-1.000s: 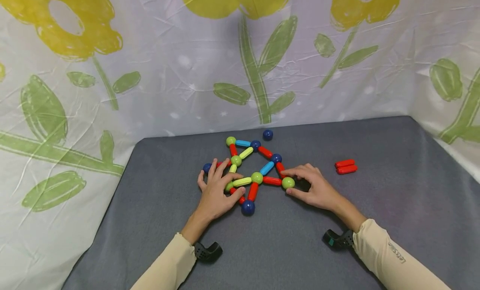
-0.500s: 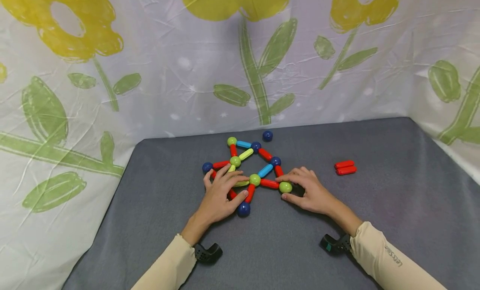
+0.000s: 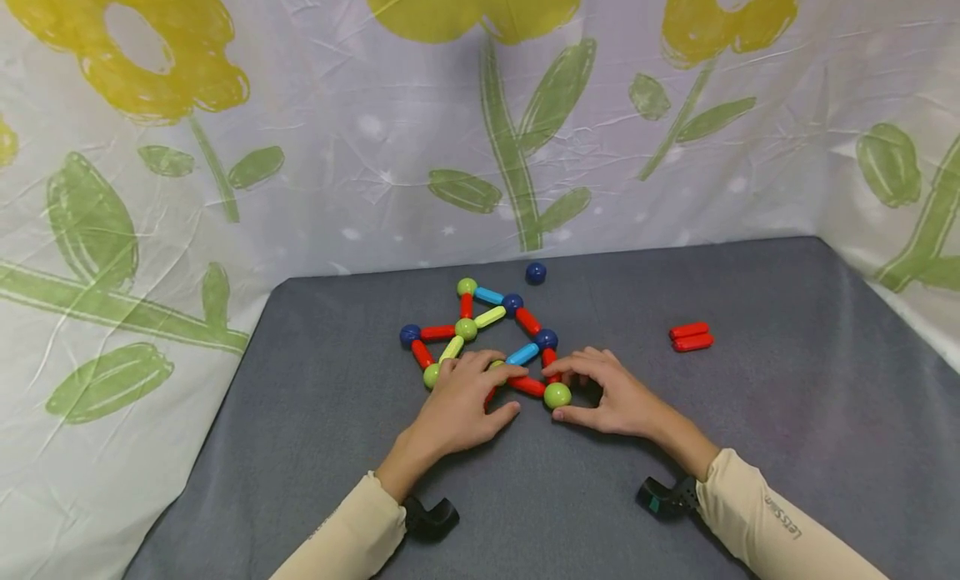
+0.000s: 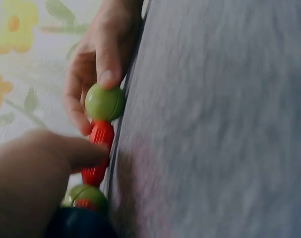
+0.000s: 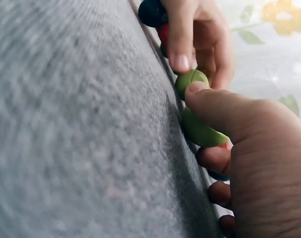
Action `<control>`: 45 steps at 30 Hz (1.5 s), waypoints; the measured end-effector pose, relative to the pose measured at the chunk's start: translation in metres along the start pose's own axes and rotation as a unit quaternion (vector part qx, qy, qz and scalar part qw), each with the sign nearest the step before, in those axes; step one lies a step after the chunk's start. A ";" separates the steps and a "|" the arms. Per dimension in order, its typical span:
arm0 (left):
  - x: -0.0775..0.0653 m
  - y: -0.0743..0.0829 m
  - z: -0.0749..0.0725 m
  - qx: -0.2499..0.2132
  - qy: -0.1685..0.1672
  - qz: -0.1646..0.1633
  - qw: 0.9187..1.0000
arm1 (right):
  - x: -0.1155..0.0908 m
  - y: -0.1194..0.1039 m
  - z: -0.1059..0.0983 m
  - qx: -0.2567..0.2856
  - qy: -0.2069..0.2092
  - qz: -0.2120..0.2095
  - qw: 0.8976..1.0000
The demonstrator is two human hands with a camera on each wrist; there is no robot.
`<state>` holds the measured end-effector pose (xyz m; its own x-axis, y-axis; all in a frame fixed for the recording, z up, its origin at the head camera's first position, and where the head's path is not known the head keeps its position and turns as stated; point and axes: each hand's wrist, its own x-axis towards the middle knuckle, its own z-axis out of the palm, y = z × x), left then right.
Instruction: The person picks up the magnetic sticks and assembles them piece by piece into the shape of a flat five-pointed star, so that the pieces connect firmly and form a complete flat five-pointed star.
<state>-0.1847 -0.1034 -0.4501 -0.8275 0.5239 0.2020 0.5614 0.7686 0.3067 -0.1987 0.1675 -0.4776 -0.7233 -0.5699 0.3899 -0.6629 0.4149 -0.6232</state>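
A flat figure of magnetic rods and balls lies on the grey table, with a green ball [image 3: 466, 329] and a dark blue ball [image 3: 546, 339] among its joints. My right hand [image 3: 611, 398] pinches the green ball [image 3: 557, 395] at its near right corner between thumb and fingers. My left hand [image 3: 467, 407] is spread over the figure's near side, its thumb and forefinger on either side of a red rod [image 3: 527, 386]. In the left wrist view the thumb overlaps that red rod [image 4: 101, 133]; firm contact cannot be made out. The left hand hides the near blue ball in the head view.
Two loose red rods [image 3: 691, 336] lie side by side to the right. A single dark blue ball [image 3: 536, 272] sits behind the figure. Flower-printed cloth [image 3: 360, 147] hangs behind the table [image 3: 750, 305].
The figure has shifted toward the person and slightly left at its near right corner, with the right hand on it. My left hand has slid rightward, uncovering the left green ball.
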 end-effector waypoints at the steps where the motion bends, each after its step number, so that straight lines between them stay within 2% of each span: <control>1: 0.000 0.002 0.001 0.008 -0.002 -0.003 1.000 | 0.000 -0.001 0.001 0.002 0.000 -0.002 1.000; 4: -0.001 0.006 0.002 0.016 0.013 -0.017 1.000 | 0.001 -0.002 0.003 0.009 -0.006 -0.008 1.000; 8: -0.001 0.006 0.004 0.005 0.025 -0.030 0.999 | 0.001 -0.004 0.006 0.013 -0.010 -0.007 1.000; 17: -0.003 0.004 0.004 0.001 0.014 -0.022 1.000 | 0.001 -0.005 0.006 0.010 -0.010 -0.001 1.000; 23: -0.005 0.001 0.001 -0.005 -0.011 0.007 1.000 | 0.002 -0.004 0.005 0.017 0.006 0.019 1.000; 29: -0.003 -0.007 -0.004 -0.029 -0.037 0.058 0.997 | 0.002 -0.005 0.003 0.022 0.047 0.043 0.998; 31: -0.002 -0.009 -0.005 -0.040 -0.038 0.077 0.996 | 0.002 -0.006 0.003 0.013 0.049 0.041 0.998; 34: -0.001 -0.013 -0.006 -0.040 -0.018 0.092 0.995 | 0.002 -0.005 0.004 -0.003 0.049 0.040 0.998; 37: -0.001 -0.016 -0.005 -0.014 0.024 0.075 0.997 | 0.003 -0.004 0.004 -0.007 0.057 0.050 0.997; 41: -0.002 -0.021 -0.002 0.022 0.079 0.020 0.996 | 0.003 -0.003 0.005 -0.006 0.074 0.062 0.995; 45: -0.004 -0.027 0.001 0.021 0.107 -0.022 0.994 | 0.003 -0.003 0.005 -0.004 0.083 0.067 0.994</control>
<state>-0.1969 -0.1254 -0.4601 -0.8312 0.4021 0.3839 0.5203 0.8060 0.2822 -0.1977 0.1613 -0.4776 -0.8268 -0.3841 0.4111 -0.5594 0.4846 -0.6725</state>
